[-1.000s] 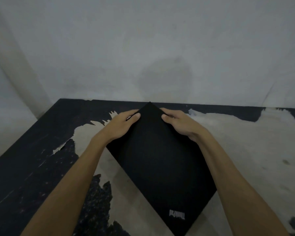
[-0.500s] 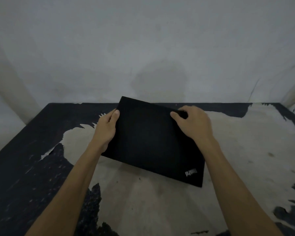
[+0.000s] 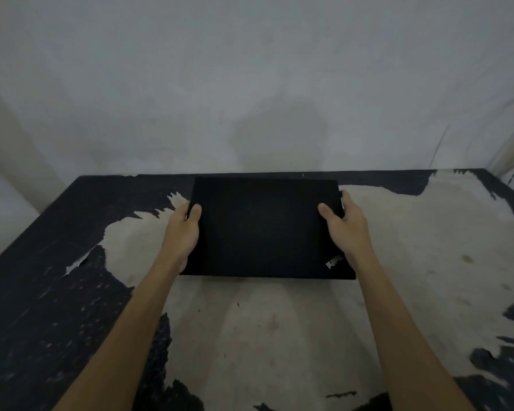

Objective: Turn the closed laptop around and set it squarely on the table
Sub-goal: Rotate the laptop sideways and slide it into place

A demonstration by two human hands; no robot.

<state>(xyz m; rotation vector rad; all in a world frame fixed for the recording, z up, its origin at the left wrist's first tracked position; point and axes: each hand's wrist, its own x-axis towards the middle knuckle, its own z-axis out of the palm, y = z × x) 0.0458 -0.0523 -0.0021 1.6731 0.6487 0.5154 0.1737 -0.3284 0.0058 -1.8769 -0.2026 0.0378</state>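
2 bare forearms reach forward over the worn table (image 3: 279,336), its dark top peeled away to a pale patch in the middle. The left hand (image 3: 183,229) clasps the left edge of the closed black laptop (image 3: 264,226) with its thumb on the lid, and the right hand (image 3: 343,226) grips the right edge the same way, so the laptop sits between them. It lies squared to the table, far edge near the grey wall (image 3: 250,84), logo at the near right corner.
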